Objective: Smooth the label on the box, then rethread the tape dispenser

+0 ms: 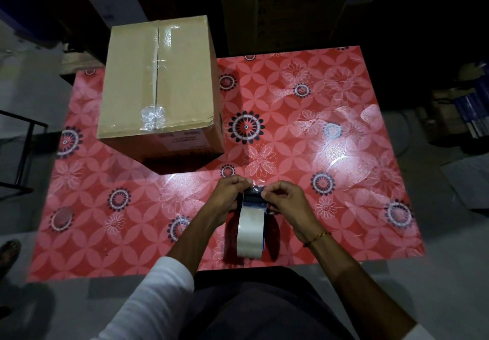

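Item: cardboard box point(158, 83). Stands at the far left of the desk point(357, 207), its back edge overhanging. Top seam taped along its length, with a crumpled wad of clear tape near the front edge. A printed label point(182, 138) shows on the near side face; too dim to judge whether it lies flat. No hand is near it, so the box part of the job looks set aside.

Item: tape dispenser point(254, 207). At the near centre of the desk, just in front of the person, well apart from the box. The roll of tape point(250, 233) faces the person and the dark head points away, which puts the threading end within reach of both hands.

Item: left hand point(227, 194). Closed around the left side of the dispenser head, probably to steady it; fingertips meet the tape strip.

Item: right hand point(287, 199). Thumb and forefinger pinched together on a glinting clear tape end point(255, 184) above the head, apparently drawing it toward the slot. A thin bracelet point(317, 237) sits at the wrist.

Judgement: rethreading is in hand and not finished. The loose end is thin and sticky, so it may fold onto itself or cling to the fingers.

Surface: glossy red flowered cover, strong glare at right.
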A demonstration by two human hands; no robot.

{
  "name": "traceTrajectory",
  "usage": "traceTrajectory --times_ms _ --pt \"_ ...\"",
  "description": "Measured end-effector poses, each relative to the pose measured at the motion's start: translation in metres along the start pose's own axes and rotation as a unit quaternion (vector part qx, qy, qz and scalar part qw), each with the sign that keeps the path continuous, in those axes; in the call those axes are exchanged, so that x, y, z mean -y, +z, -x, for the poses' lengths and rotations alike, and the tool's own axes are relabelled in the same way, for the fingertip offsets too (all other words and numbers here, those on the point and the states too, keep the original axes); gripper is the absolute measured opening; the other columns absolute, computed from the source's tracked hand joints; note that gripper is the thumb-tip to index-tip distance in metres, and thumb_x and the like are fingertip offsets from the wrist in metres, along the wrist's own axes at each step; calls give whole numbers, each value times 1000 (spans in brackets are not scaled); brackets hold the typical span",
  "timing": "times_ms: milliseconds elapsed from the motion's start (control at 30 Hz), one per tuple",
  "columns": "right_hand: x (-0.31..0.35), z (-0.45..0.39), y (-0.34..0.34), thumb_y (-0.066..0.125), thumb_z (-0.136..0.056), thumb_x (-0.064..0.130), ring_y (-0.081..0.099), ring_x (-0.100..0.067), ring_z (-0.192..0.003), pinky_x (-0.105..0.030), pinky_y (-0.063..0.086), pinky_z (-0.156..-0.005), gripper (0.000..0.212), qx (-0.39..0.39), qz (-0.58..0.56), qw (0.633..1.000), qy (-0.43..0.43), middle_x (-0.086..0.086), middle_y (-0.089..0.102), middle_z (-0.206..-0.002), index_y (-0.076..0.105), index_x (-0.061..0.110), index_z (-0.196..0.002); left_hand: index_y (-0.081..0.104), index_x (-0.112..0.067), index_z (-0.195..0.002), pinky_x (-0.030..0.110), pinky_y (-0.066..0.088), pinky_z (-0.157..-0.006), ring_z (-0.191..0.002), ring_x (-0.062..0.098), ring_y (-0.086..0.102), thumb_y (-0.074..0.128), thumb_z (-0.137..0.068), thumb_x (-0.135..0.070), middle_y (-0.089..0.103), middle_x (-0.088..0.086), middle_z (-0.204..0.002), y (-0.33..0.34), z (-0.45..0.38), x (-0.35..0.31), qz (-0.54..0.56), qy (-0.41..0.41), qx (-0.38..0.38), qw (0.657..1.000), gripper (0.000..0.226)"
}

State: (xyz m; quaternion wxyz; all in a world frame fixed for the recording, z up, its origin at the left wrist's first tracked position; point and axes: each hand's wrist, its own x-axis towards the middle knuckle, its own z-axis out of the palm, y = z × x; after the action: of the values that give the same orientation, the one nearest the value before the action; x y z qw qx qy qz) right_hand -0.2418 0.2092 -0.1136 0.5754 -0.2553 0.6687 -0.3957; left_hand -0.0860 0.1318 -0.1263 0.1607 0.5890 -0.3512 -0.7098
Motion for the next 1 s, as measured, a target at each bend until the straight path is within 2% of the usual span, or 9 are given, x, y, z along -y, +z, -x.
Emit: traceTrajectory --times_ms 67,200,267,367,533,633,733,900,1000 --pt "3 0 3 75 -89 5 64 -10 -76 -19 53 -64 10 -3 7 1000 -7 1 68 -85 70 9 -82 63 -16 -73 31 55 -67 -67 14 65 63 -94 -13 70 -1 -70 0 1 0 3 3 0 1000 21" --pt "7 -1 8 73 -90 7 62 -20 -82 -41 58 -79 14 -19 47 998 -28 -11 66 -94 67 1 -79 64 -16 -75 33 55 -70 -70 15 66 62 -94 -13 71 1 -75 1 2 0 1 6 -2 1000 19" --pt "9 -3 7 73 -91 10 60 -22 -81 -45 57 -80 17 -23 71 997 -24 -14 64 -93 65 2 -78 64 -16 -77 34 55 -71 -72 16 66 62 -94 -14 70 2 -77 1 2 0 2 6 2 1000 18" --pt "8 -5 2 72 -91 8 57 -20 -74 -40 54 -70 15 -9 79 997 -20 -8 61 -87 60 10 -83 62 -15 -77 33 53 -69 -73 18 63 62 -94 -13 66 4 -77 1 2 1 5 3 3 1000 17" --pt "5 -11 -9 61 -100 18 61 -17 -84 -36 56 -77 3 -4 25 1000 11 -2 64 -94 62 17 -98 62 -19 -73 40 48 -79 -76 18 62 64 -93 -17 68 0 -75 1 4 1 5 7 10 1000 20" --pt "10 -15 -5 60 -101 36 59 -9 -73 -27 50 -65 21 24 29 999 -7 9 64 -79 68 23 -89 66 -23 -73 38 50 -79 -80 15 65 64 -93 -21 73 -4 -80 0 6 2 4 17 21 1000 21" --pt "12 -17 0 70 -92 45 66 -5 -77 -24 51 -61 23 56 81 994 -48 2 69 -90 72 26 -80 67 -24 -75 35 52 -76 -79 12 67 62 -95 -23 73 -7 -78 -1 8 3 12 25 27 999 20" --pt "3 -22 2 77 -90 28 62 -19 -75 -29 52 -51 15 81 80 992 -46 -14 63 -96 70 17 -84 71 -25 -77 33 54 -72 -79 13 68 61 -96 -22 73 -3 -82 -2 8 5 19 34 33 999 22" --pt "0 -25 -3 73 -92 14 63 -15 -67 -30 51 -51 6 94 69 993 -31 -7 67 -90 70 16 -87 71 -25 -75 36 53 -75 -83 16 67 60 -96 -21 73 -1 -83 -1 6 7 25 36 33 998 23"
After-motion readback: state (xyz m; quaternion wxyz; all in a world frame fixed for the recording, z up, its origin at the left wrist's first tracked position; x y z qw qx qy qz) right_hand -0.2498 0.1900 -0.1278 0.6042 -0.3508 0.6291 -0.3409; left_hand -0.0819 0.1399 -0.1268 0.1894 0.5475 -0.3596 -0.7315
